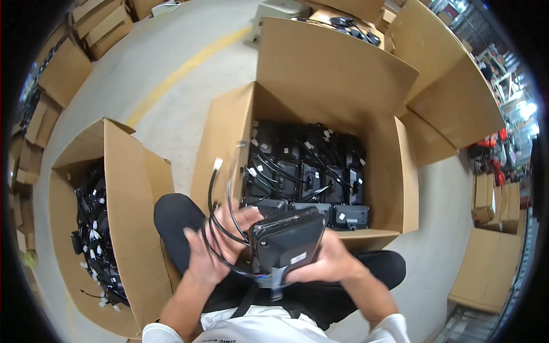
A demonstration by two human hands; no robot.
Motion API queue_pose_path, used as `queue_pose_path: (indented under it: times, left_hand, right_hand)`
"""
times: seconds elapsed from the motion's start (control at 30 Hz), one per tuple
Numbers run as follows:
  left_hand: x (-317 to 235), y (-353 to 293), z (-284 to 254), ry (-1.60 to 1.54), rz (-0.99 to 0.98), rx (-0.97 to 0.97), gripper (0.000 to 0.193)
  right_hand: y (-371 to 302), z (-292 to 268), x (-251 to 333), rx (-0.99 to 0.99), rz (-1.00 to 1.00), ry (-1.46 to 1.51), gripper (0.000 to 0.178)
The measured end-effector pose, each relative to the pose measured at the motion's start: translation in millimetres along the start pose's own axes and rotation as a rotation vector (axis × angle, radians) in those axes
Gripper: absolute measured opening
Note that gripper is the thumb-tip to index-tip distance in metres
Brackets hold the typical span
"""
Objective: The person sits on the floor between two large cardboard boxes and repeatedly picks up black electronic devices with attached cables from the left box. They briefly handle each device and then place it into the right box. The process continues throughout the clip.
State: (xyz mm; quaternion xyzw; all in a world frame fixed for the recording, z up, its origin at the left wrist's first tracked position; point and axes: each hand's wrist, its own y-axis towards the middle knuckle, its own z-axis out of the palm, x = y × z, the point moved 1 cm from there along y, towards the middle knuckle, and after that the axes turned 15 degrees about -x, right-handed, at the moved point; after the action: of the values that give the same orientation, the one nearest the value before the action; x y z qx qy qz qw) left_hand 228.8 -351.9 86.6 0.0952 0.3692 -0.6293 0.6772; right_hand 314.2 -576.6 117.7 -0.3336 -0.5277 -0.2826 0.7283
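Note:
A black, box-shaped electronic unit (290,244) with a small white label is tilted in front of my body. My right hand (329,260) grips it from its right side and underneath. Black cables (213,226) leave its left side, loop up and end in a white connector. Beside those cables is my left hand (220,248), thumb and fingers apart, with the cables passing across it; it looks slightly blurred. A short dark strap or tape (277,281) hangs at the unit's lower edge.
An open cardboard box (224,143) ahead holds rows of similar black units (311,180) with cables. On the left, another open carton (127,223) contains a heap of dark cabled parts (98,234). More cartons (486,268) stand right. The floor (189,97) carries a yellow line.

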Motion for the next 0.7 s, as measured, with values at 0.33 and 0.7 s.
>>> queue_pose_path:
  times: [0.33, 0.7]
  left_hand:
    - [-73, -43, -29, 0.651, 0.234, 0.012, 0.075]
    - [-220, -201, -154, 0.892, 0.597, -1.052, 0.039]
  right_hand:
    - [295, -119, -157, -0.895, 0.228, -0.102, 0.056]
    - [350, -76, -220, -0.71, -0.129, -0.88, 0.065]
